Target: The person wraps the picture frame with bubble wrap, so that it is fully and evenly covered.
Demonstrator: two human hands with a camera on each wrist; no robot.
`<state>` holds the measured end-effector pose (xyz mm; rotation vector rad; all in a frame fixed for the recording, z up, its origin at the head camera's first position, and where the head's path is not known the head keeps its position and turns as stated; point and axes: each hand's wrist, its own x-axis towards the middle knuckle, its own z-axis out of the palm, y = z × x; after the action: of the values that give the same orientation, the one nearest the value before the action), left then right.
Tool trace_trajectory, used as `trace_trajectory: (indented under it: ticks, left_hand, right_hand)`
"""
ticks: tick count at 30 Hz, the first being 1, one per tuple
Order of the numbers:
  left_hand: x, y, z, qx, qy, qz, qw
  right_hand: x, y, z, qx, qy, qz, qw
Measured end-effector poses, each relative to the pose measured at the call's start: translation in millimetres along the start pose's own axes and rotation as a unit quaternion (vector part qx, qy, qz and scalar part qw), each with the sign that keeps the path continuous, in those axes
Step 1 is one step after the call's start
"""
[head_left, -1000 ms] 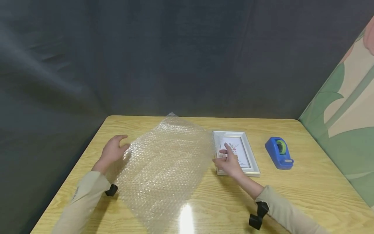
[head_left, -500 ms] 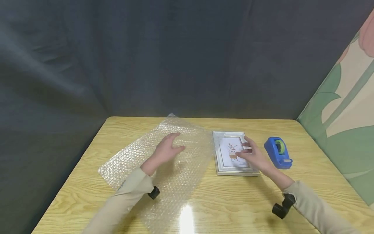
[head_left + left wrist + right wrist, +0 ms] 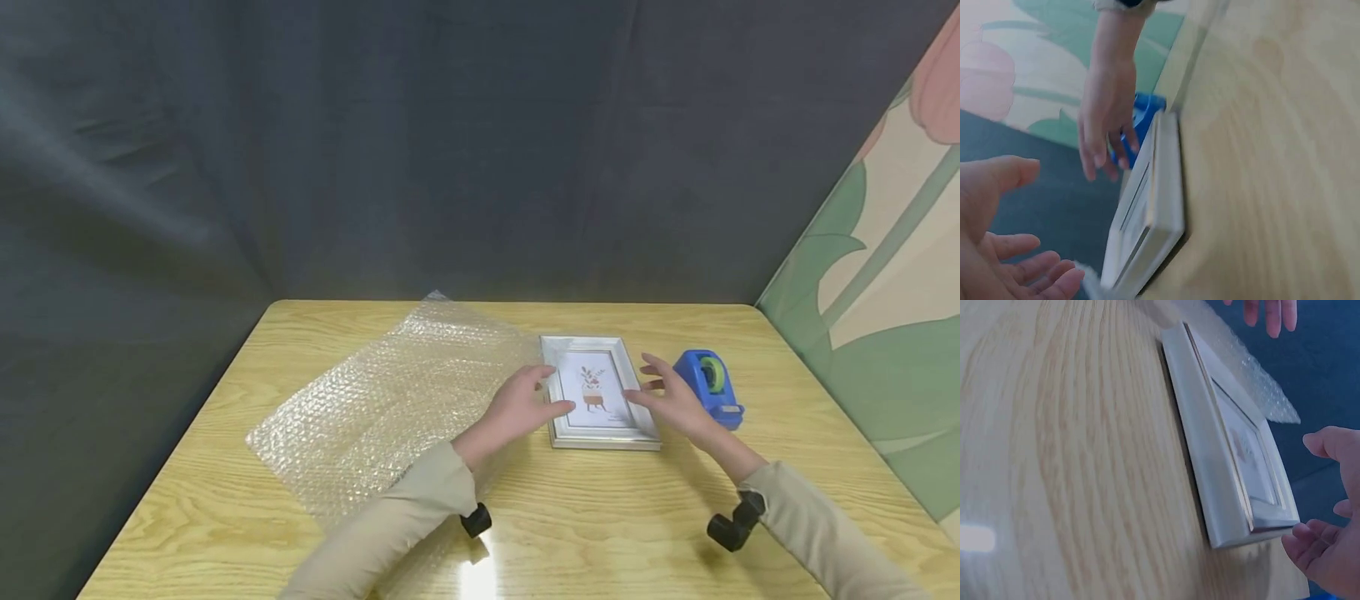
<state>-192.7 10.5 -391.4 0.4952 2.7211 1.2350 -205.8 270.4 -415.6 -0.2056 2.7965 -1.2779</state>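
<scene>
Your head view: high, down over desk [image 3: 637, 517] toward twelve o'clock; wrist views: close, left toward two, right ten, sharing picture frame [image 3: 1235, 450].

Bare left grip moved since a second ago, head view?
Yes, rightward: the bare left grip went from the left edge of the clear bubble-wrap sheet to the left side of the stationary silver rectangular picture frame.

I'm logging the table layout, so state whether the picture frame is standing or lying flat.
Lying flat: the wrist views show the picture frame low along the table, its print facing up.
</scene>
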Motion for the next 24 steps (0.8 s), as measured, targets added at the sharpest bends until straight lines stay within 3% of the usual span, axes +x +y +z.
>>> trace_trajectory:
  ticks: [4,10,15,24]
  left_hand:
    - [-3.1,3.6,14.7,0.037,-0.009,0.002,0.9993]
    - [-5.9,0.7,27.8,0.075,-0.008,-0.028,0.9967]
    - [-5.3,-4.0,34.4,0.053,0.007,-0.034,0.9980]
    - [-2.3,-16.8,48.7,-0.026,0.049,-0.024,0.9982]
  right_hand:
    - [-0.6,6.1,0.3,0.000,0.000,0.008,1.0000]
    - [-1.0,12.2,4.3,-0.007,-0.001,0.023,0.9997]
    - [0.6,17.5,8.6,-0.022,-0.006,0.024,0.9994]
    - [2.0,27.3,13.7,-0.023,-0.003,-0.001,0.9997]
